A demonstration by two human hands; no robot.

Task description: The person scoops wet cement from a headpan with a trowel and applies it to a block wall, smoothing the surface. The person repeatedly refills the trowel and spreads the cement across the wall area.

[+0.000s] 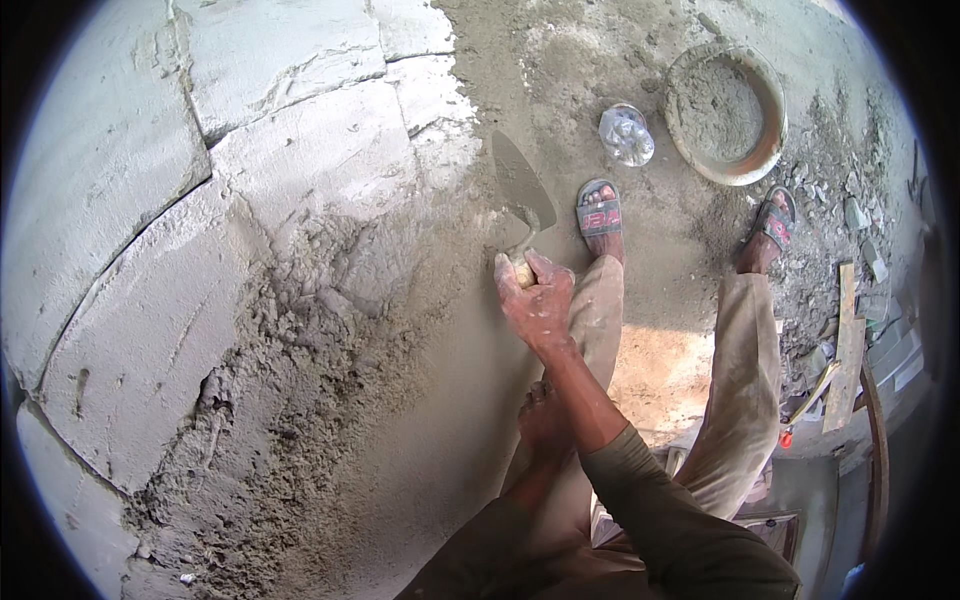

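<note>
Left of two sandals [601, 218], right hand [541, 303] clasping one trowel [519, 182], left hand [545, 425], hold unclear

Right hand [540, 300] is curled into a snug grip, bare forearm [587, 398] angling up toward 11 o'clock. Left hand [543, 422] sits at the right one's 6 o'clock, partly behind that forearm, fingers kinda hard to read.
</note>
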